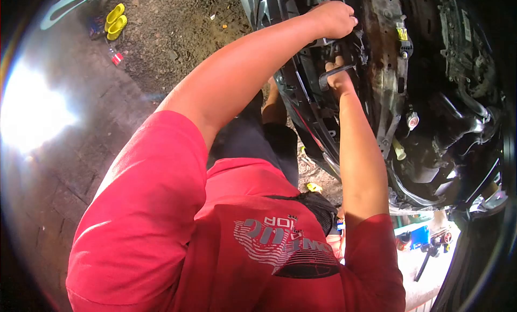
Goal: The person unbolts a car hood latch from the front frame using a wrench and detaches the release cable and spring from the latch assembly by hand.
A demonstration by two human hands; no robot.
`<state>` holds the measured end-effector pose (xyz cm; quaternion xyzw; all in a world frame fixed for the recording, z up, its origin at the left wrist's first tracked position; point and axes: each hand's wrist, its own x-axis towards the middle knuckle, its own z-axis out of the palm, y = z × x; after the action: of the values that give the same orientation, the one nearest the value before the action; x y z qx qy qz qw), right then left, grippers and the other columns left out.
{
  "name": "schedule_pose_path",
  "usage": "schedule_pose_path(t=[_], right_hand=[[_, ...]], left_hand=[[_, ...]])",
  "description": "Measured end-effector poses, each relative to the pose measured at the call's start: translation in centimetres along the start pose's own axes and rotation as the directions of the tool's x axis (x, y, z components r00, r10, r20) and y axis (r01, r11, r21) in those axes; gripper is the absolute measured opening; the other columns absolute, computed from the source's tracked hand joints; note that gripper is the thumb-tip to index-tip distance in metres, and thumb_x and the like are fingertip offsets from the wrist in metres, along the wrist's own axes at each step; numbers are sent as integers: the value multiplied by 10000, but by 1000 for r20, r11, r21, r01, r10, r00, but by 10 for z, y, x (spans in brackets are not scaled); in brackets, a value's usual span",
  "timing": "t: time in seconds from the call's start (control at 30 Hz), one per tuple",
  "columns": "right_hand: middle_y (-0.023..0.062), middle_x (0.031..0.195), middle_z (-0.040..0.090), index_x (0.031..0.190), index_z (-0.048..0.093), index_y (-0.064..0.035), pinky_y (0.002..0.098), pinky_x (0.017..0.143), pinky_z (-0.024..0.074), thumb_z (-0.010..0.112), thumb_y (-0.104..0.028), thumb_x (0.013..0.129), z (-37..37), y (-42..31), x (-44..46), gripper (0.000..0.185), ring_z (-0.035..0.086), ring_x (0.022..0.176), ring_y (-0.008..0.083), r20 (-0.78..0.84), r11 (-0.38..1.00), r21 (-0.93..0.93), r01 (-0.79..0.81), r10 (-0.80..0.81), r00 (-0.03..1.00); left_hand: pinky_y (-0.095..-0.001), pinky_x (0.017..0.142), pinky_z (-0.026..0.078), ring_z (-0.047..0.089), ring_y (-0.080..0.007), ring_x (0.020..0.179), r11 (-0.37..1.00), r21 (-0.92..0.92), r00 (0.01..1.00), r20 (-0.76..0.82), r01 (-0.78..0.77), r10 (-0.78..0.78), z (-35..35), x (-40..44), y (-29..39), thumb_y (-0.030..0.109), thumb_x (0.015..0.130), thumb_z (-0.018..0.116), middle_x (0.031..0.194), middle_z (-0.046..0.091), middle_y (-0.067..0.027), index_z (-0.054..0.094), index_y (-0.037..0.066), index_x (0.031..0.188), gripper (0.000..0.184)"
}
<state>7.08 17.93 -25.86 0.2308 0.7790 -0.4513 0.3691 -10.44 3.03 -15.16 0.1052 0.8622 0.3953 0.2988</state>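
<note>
At the top centre, my left hand (334,20) is closed above the front structure of a car (309,91); what its fingers hold, if anything, is hidden beneath them. My right hand (339,79) is a little lower, inside the gap behind the front edge. A dark bent metal bar (336,71) crosses in front of it. Its fingers look bent and partly covered by dark parts, and I cannot make out what they grip. Right beside both hands runs a stained metal crossmember (389,69) with a yellow label (402,33).
The dark engine bay (431,96) with hoses fills the right side. A pair of yellow clogs (114,22) and a bottle with a red label (116,55) are on the ground at the left. A blue object (420,237) and tools are at the lower right.
</note>
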Motion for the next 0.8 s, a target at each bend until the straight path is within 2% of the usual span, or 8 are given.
schedule_pose_path(t=[0.3, 0.37, 0.5, 0.57, 0.6, 0.67, 0.73, 0.8], right_hand=[[298, 1597, 348, 1536, 370, 8, 472, 1232, 264, 532, -355, 963, -12, -55, -23, 697, 286, 1508, 443, -78, 958, -283, -36, 14, 997], [279, 1590, 369, 1514, 418, -22, 479, 1232, 276, 548, -371, 963, -9, -52, -18, 665, 320, 1489, 447, -115, 943, -332, -30, -9, 993], [234, 1563, 432, 1463, 490, -20, 486, 1206, 323, 536, -348, 983, 10, -23, 10, 583, 398, 1442, 442, -181, 917, -400, -11, -67, 981], [261, 1541, 445, 1424, 516, -1, 483, 1177, 367, 513, -333, 998, 10, -16, 16, 541, 430, 1413, 447, -176, 916, -402, -3, -74, 982], [292, 1505, 469, 1394, 540, 8, 498, 1158, 385, 529, -297, 988, 6, -32, 11, 507, 450, 1399, 445, -54, 787, -616, 30, -81, 995], [322, 1469, 494, 1364, 565, 16, 513, 1139, 403, 545, -261, 979, 8, -52, 6, 475, 470, 1385, 443, 62, 611, -787, 84, -57, 996], [355, 1382, 548, 1265, 621, 62, 541, 1092, 432, 533, -121, 946, 19, -61, 5, 379, 535, 1322, 436, -219, 899, -437, -21, -84, 972], [372, 1339, 576, 1216, 649, 86, 556, 1068, 446, 528, -51, 929, 19, -63, 3, 340, 568, 1290, 433, -355, 977, -212, -34, -45, 934]], left_hand=[[-496, 891, 517, 672, -424, 1023, 994, -106, 1000, 1, 1, -1, -1, -3, -4, 417, 972, 600, 1050, 714, -248, 686, 5, 1129, 448], [-492, 886, 515, 667, -433, 1014, 998, -38, 998, 6, -55, 55, -1, -1, -5, 380, 993, 575, 1056, 707, -247, 675, 6, 1129, 411], [-486, 900, 513, 663, -441, 1017, 995, -82, 998, 29, 58, -56, -2, -2, -1, 362, 1002, 565, 1085, 699, -246, 670, 6, 1137, 395], [-479, 895, 512, 655, -450, 1007, 990, -137, 997, -59, 31, -39, 4, -4, -5, 355, 999, 575, 1068, 697, -247, 670, 9, 1117, 378], [-466, 892, 513, 667, -433, 1008, 982, -185, 999, -17, 33, -36, -1, -6, -3, 375, 970, 624, 1059, 702, -250, 654, -7, 1146, 422], [-458, 895, 516, 676, -414, 1019, 992, -125, 1000, 5, 1, 0, 0, 0, -7, 395, 952, 649, 1069, 707, -251, 641, -13, 1188, 472], [-449, 897, 518, 686, -396, 1030, 997, -64, 999, 31, -31, 33, 0, 3, -9, 416, 934, 675, 1079, 711, -253, 627, -20, 1230, 529], [-437, 914, 521, 689, -379, 1064, 999, -30, 999, 32, 12, -11, 1, 4, -10, 423, 938, 672, 1135, 717, -241, 616, -23, 1289, 570]])
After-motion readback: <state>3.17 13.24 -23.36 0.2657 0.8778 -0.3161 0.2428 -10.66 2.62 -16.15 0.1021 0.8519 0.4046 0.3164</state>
